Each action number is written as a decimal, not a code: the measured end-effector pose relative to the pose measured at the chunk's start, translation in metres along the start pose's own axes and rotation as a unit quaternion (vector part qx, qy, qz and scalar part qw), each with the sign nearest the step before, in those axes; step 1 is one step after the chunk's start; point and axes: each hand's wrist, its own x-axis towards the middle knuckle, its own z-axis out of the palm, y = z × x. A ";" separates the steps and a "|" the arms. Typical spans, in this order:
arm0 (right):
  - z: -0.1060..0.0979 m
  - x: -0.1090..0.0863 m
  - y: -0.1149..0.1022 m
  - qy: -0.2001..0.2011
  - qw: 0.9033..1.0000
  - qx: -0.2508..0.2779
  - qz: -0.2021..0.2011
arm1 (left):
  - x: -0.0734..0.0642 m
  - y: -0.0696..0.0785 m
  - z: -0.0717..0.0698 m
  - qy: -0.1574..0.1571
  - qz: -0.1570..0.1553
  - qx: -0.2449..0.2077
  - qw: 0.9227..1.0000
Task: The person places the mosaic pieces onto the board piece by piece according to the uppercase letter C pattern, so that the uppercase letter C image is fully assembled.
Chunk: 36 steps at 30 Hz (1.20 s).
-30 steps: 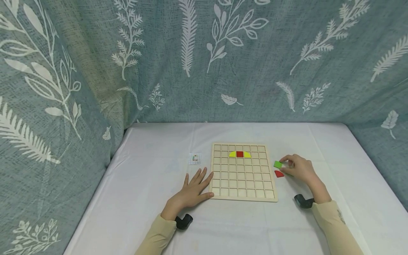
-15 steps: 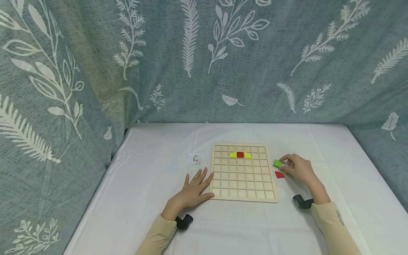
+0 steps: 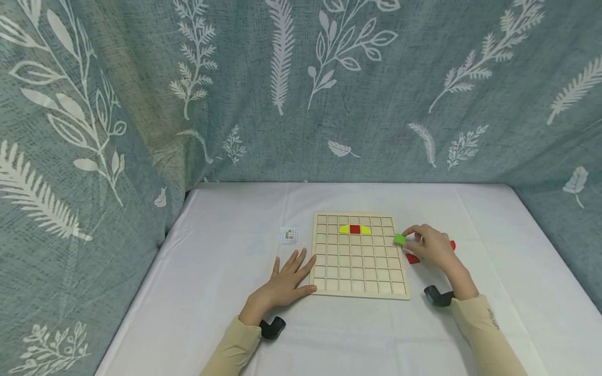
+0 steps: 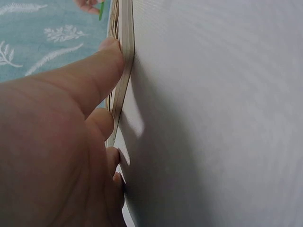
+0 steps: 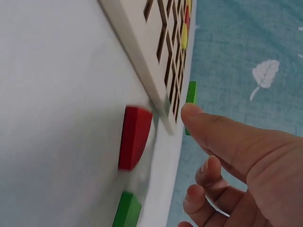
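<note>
In the head view my right hand pinches a green square tile between thumb and finger, at the right edge of the wooden grid board. The right wrist view shows this green tile raised off the table, the thumb on its near side. My left hand lies with spread fingers against the board's left edge; in the left wrist view its thumb rests on the frame. In the grid, a red square tile sits between two yellow quarter-round tiles.
Beside the board's right edge lies a red quarter-round piece. Another red piece shows behind my right hand, and a green piece appears in the right wrist view. A small printed pattern card lies left of the board.
My right hand has picked up the green square tile and carried it left to the board's edge. A red piece behind that hand has come into view. The left hand stays put.
</note>
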 end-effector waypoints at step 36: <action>0.031 0.024 -0.050 -0.017 0.996 0.046 -0.071 | 0.002 -0.002 0.003 -0.003 -0.009 0.005 1.000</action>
